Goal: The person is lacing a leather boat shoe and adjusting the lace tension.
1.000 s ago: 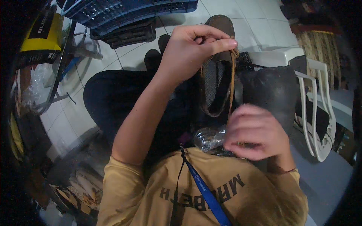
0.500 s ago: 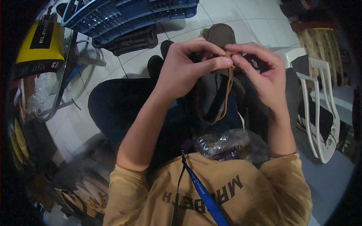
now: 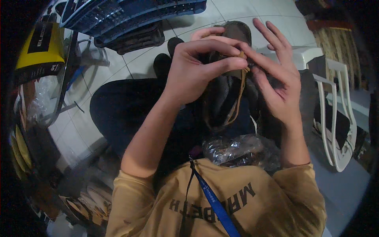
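Note:
A dark brown shoe rests on my lap, its toe pointing away from me. A tan lace hangs in a long loop over the shoe's opening. My left hand pinches the upper part of this lace between thumb and forefinger, above the shoe. At the same spot, the forefinger of my right hand touches or nearly touches the pinched lace. Its thumb is apart from that finger, and the other fingers are raised and spread. My hands hide much of the shoe's middle.
A crumpled clear plastic bag lies on my lap close to my body. Blue crates stand ahead at the left, near a yellow and black bag. To the right is a white plastic chair. Several shoe-like pieces lie at lower left.
My right hand has loosened its pinch on the lace; its other fingers have lifted and spread out. My left hand keeps its pinch, shifted slightly to the right.

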Action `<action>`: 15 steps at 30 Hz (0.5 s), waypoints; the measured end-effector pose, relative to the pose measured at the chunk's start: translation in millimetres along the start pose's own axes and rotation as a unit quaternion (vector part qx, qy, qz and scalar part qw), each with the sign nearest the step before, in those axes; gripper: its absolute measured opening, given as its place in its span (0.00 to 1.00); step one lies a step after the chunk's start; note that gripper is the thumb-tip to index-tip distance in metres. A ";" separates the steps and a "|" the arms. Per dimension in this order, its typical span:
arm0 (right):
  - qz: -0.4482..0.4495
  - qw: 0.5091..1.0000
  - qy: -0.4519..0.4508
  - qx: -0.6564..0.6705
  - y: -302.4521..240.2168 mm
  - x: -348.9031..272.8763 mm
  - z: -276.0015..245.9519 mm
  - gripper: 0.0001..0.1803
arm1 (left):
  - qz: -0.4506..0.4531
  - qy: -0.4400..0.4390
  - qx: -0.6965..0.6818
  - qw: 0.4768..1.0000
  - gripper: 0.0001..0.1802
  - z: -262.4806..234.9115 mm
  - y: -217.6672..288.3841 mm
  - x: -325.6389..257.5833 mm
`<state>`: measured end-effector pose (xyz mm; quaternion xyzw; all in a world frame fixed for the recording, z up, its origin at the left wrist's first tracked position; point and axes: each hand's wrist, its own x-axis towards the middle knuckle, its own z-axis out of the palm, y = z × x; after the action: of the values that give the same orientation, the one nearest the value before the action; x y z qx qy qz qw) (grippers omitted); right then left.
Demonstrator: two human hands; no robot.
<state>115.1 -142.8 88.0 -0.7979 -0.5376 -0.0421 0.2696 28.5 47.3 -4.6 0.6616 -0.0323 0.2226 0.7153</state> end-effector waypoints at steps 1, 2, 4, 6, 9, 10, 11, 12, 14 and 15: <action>-0.014 0.999 0.025 -0.028 2.0 -3.3 1.1 0.24 | -0.006 -0.008 -0.009 1.000 0.07 2.1 0.0 -0.1; -0.014 0.999 0.025 -0.029 4.0 -7.0 2.7 0.24 | -0.012 -0.015 -0.018 1.000 0.07 3.7 0.0 -0.1; -0.027 0.995 0.100 0.005 6.8 -13.0 5.6 0.25 | -0.016 -0.023 -0.028 0.999 0.07 4.0 1.0 1.3; -0.010 0.995 0.098 0.021 -0.1 -17.4 2.7 0.24 | -0.021 -0.030 -0.037 0.999 0.07 4.2 0.9 2.0; 0.028 0.992 0.111 0.044 -12.4 -17.4 4.8 0.22 | 0.009 -0.020 -0.036 0.999 0.07 5.3 -1.8 1.4; 0.048 0.990 0.126 0.051 -15.3 -16.6 5.7 0.20 | 0.019 -0.016 -0.037 0.999 0.06 5.8 -3.0 0.6; 0.048 0.989 0.127 0.051 -11.6 -14.3 5.1 0.20 | 0.029 -0.011 -0.038 0.999 0.06 6.3 -3.2 0.5; 0.026 0.993 0.102 0.061 -4.1 -9.6 4.7 0.20 | 0.030 -0.012 -0.038 0.999 0.06 5.9 -2.2 0.9; -0.002 0.999 0.035 0.041 -0.4 -5.0 3.7 0.19 | 0.022 -0.030 -0.035 0.999 0.06 3.8 0.3 1.9; -0.001 0.999 0.035 0.040 -0.1 -3.5 6.8 0.19 | 0.022 -0.031 -0.035 0.999 0.06 3.5 -1.1 1.1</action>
<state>112.0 -142.5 81.0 -0.7839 -0.5300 -0.0490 0.3198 30.8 44.2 -4.8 0.6418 -0.0765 0.2167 0.7316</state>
